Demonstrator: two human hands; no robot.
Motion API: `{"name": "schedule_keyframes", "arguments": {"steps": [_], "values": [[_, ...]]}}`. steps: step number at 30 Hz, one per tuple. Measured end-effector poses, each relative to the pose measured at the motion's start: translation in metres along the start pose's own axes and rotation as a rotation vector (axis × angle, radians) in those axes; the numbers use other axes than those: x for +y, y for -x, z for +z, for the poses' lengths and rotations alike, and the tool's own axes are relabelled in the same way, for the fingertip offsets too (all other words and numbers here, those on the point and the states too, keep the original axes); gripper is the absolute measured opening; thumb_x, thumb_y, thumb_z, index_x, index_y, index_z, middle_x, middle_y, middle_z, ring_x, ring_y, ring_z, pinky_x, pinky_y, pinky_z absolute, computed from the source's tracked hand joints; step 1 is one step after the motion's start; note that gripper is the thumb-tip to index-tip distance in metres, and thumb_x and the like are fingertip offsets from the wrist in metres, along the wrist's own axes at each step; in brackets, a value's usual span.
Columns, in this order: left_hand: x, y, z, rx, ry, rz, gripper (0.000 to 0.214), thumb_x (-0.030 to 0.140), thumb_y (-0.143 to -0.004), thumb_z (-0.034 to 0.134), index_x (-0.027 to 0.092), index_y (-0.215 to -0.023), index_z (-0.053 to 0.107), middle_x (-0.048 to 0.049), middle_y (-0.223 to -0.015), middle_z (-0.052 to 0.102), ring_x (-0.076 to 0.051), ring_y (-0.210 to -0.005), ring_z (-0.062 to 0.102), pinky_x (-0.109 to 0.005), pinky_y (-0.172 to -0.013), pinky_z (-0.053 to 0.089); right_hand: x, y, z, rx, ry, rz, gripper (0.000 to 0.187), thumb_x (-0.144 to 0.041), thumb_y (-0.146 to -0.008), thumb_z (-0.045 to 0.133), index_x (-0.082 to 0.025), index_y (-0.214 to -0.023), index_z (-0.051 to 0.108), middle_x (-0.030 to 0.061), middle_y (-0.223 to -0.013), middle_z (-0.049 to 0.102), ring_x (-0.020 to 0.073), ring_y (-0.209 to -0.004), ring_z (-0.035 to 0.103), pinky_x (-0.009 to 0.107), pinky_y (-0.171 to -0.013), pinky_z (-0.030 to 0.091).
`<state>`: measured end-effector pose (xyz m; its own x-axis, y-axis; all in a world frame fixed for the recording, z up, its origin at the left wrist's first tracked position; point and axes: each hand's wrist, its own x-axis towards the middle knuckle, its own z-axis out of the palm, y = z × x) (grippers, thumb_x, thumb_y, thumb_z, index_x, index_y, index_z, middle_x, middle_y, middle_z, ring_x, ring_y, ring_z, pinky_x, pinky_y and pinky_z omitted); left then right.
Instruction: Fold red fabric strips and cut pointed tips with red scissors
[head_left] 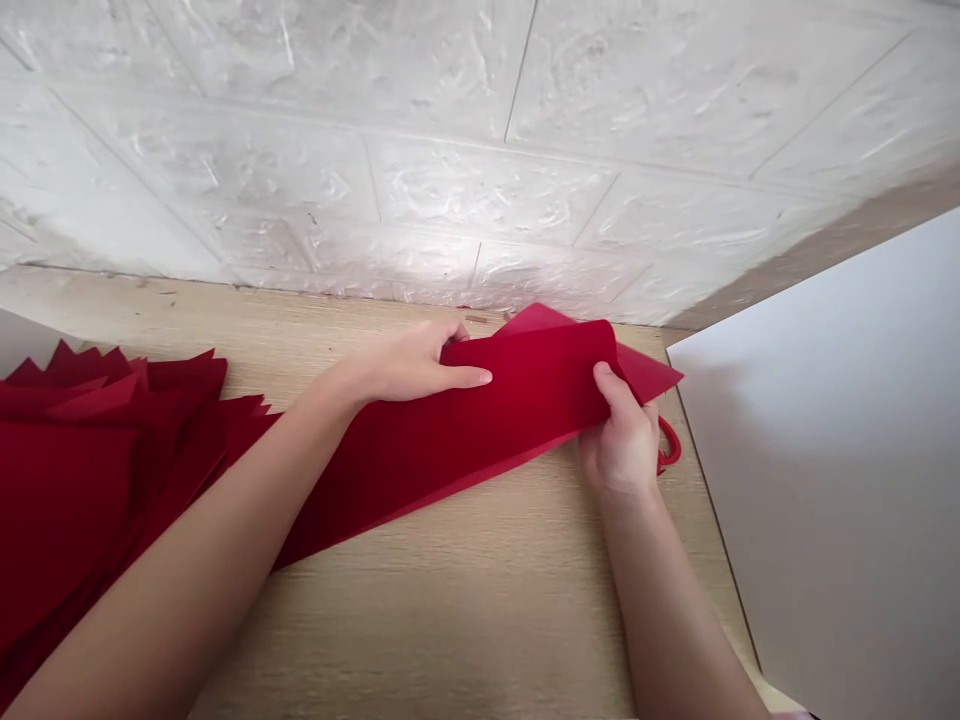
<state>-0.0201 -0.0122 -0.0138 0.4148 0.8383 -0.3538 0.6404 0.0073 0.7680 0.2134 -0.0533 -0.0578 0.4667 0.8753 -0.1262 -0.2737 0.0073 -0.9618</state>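
Note:
A long dark red strip (450, 440), with a soft, felt-like surface, stretches across the wooden table. My left hand (420, 362) grips its far edge, thumb on top and fingers mostly hidden underneath. At the strip's right end my right hand (624, 425) holds it with the thumb on top; the other fingers are behind it. That end is folded over, and lighter red pointed corners (651, 375) stick out beyond the fold. Just right of my right hand shows a red looped handle (670, 443), perhaps of scissors, its rest hidden.
A pile of red pieces with pointed corners (67, 480) covers the table's left side. A white brick-patterned wall (420, 180) rises behind the wooden table (465, 610). On the right a white panel (840, 450) borders the tabletop.

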Motion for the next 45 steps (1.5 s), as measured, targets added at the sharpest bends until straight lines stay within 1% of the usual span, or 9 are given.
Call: {"name": "schedule_keyframes", "arguments": {"steps": [5, 8, 11, 14, 19, 27, 32, 38, 45], "values": [[-0.004, -0.007, -0.002, 0.065, 0.37, 0.02, 0.048, 0.045, -0.081, 0.076, 0.024, -0.119, 0.055, -0.0063, -0.116, 0.072, -0.023, -0.093, 0.073, -0.035, -0.072, 0.058, 0.0, 0.003, 0.005, -0.076, 0.006, -0.001, 0.032, -0.032, -0.063, 0.085, -0.026, -0.089, 0.068, 0.0022, -0.103, 0.078, 0.026, -0.117, 0.069, 0.043, -0.111, 0.052], [-0.001, -0.015, 0.006, 0.141, 0.225, 0.063, 0.037, 0.046, -0.086, 0.072, 0.023, -0.113, 0.064, -0.0067, -0.116, 0.073, -0.023, -0.094, 0.071, -0.036, -0.076, 0.056, -0.001, 0.0, 0.0, -0.166, 0.112, 0.015, 0.036, -0.04, -0.069, 0.085, -0.026, -0.098, 0.07, 0.0044, -0.113, 0.077, 0.0269, -0.119, 0.069, 0.043, -0.107, 0.055], [0.0, -0.02, 0.018, 0.203, 0.042, 0.127, 0.024, 0.043, -0.089, 0.067, 0.02, -0.088, 0.067, -0.005, -0.093, 0.073, -0.021, -0.079, 0.066, -0.036, -0.07, 0.049, -0.015, -0.006, -0.014, -0.175, 0.425, 0.091, 0.038, -0.06, -0.081, 0.075, -0.024, -0.093, 0.072, 0.0093, -0.104, 0.078, 0.029, -0.1, 0.074, 0.042, -0.084, 0.061], [-0.004, -0.024, 0.031, 0.291, 0.066, 0.158, 0.025, 0.044, -0.092, 0.063, 0.02, -0.084, 0.063, -0.0036, -0.084, 0.069, -0.02, -0.072, 0.061, -0.035, -0.065, 0.043, -0.037, -0.004, -0.025, -0.201, 0.973, 0.252, 0.062, -0.078, -0.088, 0.055, -0.024, -0.059, 0.062, 0.0117, -0.066, 0.07, 0.0281, -0.062, 0.068, 0.042, -0.061, 0.055], [-0.016, -0.027, 0.048, 0.429, 0.249, 0.232, 0.026, 0.047, -0.099, 0.051, 0.022, -0.098, 0.056, -0.0033, -0.096, 0.069, -0.017, -0.08, 0.064, -0.032, -0.069, 0.048, -0.059, 0.014, -0.02, -0.224, 1.358, 0.1, 0.079, -0.084, -0.094, 0.025, -0.026, -0.044, 0.043, 0.0102, -0.048, 0.058, 0.0244, -0.052, 0.055, 0.039, -0.057, 0.042], [-0.009, -0.025, 0.049, 0.285, 0.382, 0.251, 0.025, 0.047, -0.098, 0.057, 0.023, -0.102, 0.056, -0.0022, -0.094, 0.07, -0.016, -0.076, 0.065, -0.03, -0.068, 0.052, -0.06, 0.013, -0.026, -0.236, 1.173, 0.161, 0.081, -0.087, -0.091, 0.034, -0.024, -0.043, 0.052, 0.0081, -0.043, 0.056, 0.0197, -0.041, 0.054, 0.035, -0.05, 0.044], [0.003, -0.021, 0.035, 0.226, 0.444, 0.187, 0.026, 0.049, -0.098, 0.058, 0.024, -0.103, 0.054, -0.0001, -0.088, 0.068, -0.015, -0.07, 0.064, -0.028, -0.061, 0.051, -0.065, 0.019, -0.042, -0.697, 0.889, 0.513, 0.083, -0.094, -0.083, 0.038, -0.021, -0.059, 0.07, 0.0068, -0.044, 0.059, 0.0192, -0.037, 0.058, 0.03, -0.034, 0.043], [0.017, -0.017, 0.027, 0.213, 0.622, 0.244, 0.02, 0.043, -0.1, 0.059, 0.024, -0.099, 0.054, 0.0013, -0.08, 0.065, -0.013, -0.065, 0.061, -0.026, -0.059, 0.05, -0.047, 0.023, -0.024, -0.83, 0.584, 0.503, 0.061, -0.081, -0.08, 0.064, -0.021, -0.07, 0.065, 0.0043, -0.068, 0.071, 0.0137, -0.042, 0.059, 0.024, -0.033, 0.041], [0.014, -0.014, 0.017, 0.071, 0.52, 0.207, 0.02, 0.044, -0.101, 0.056, 0.024, -0.105, 0.056, 0.0, -0.085, 0.068, -0.014, -0.065, 0.064, -0.026, -0.058, 0.051, -0.024, 0.021, 0.001, -0.46, 0.075, 0.415, 0.051, -0.059, -0.065, 0.091, -0.022, -0.075, 0.056, -0.005, -0.071, 0.053, 0.008, -0.058, 0.045, 0.017, -0.042, 0.03]]}}
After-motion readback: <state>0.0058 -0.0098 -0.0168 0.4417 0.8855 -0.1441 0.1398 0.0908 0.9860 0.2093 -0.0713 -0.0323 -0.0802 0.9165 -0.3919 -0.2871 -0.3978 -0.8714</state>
